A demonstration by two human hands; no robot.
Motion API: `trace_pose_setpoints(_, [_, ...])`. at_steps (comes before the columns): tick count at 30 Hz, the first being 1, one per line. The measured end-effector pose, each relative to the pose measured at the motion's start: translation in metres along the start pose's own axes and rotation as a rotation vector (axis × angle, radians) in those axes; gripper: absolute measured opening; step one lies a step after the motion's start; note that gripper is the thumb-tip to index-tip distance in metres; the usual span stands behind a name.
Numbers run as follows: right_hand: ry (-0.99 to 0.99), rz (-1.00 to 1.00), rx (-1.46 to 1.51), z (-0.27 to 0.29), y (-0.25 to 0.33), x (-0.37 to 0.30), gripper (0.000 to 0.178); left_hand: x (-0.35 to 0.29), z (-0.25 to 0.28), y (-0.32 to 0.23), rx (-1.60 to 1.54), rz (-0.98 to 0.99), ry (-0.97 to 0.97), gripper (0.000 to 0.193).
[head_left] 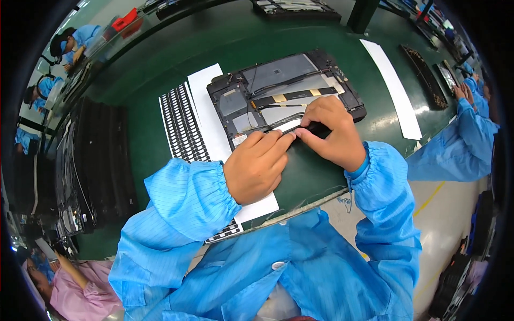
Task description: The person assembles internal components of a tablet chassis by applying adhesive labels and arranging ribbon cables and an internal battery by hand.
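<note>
A flat electronic device (278, 75) lies open on the green table, with a black frame, silver-grey panels and dark cables across it. Both my hands meet at its near edge. My left hand (258, 165) is closed there, its fingertips pressed together on the edge. With thumb and index finger my right hand (333, 128) pinches at the same edge, the fingertips of both hands nearly touching. What lies between the fingers is too small and too covered to make out. A thin dark flat cable (292, 97) with gold patches crosses the panel just beyond my right hand.
Left of the device lie a sheet of black stickers (182, 123) and a white paper sheet (206, 91). Stacked black panels (101, 155) stand farther left. On the right are a white strip (393, 91) and a dark narrow part (424, 75). Other people work on both sides.
</note>
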State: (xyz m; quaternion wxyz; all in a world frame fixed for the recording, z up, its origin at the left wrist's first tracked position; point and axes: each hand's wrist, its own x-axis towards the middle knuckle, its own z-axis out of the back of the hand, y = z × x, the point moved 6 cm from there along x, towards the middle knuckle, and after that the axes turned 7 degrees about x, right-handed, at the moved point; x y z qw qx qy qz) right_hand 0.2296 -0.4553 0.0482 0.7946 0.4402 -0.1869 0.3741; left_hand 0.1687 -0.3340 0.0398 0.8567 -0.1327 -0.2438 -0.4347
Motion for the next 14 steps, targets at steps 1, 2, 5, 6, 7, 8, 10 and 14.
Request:
trace_pose_setpoints(1, [0.003, 0.013, -0.001, 0.001, 0.002, 0.0, 0.016, 0.0, 0.0, -0.001, -0.015, 0.018, 0.035, 0.028])
trace_pose_setpoints(2, [0.016, -0.002, -0.004, 0.001, 0.0, -0.001, 0.015, 0.0, 0.002, -0.001, -0.01, 0.018, 0.026, 0.028])
trace_pose_setpoints(5, [-0.028, -0.043, 0.068, 0.006, -0.011, -0.003, 0.013, 0.006, 0.028, -0.002, -0.115, 0.101, -0.029, 0.037])
trace_pose_setpoints(6, [-0.09, -0.072, 0.149, 0.011, -0.017, -0.006, 0.012, 0.007, 0.053, -0.009, -0.161, 0.157, -0.047, 0.04])
trace_pose_setpoints(7, [-0.121, -0.052, 0.1, 0.02, -0.016, -0.007, 0.01, 0.001, 0.078, -0.015, -0.194, 0.217, -0.07, 0.053])
trace_pose_setpoints(8, [-0.192, -0.076, 0.138, 0.028, -0.011, -0.008, 0.01, -0.005, 0.112, -0.026, -0.218, 0.382, -0.087, 0.065])
trace_pose_setpoints(10, [-0.265, -0.128, 0.259, 0.033, 0.0, -0.002, 0.008, -0.029, 0.147, -0.05, -0.209, 0.348, -0.291, 0.078])
trace_pose_setpoints(14, [-0.254, -0.189, 0.266, 0.032, -0.015, -0.007, 0.007, -0.031, 0.143, -0.067, -0.296, 0.477, -0.904, 0.104])
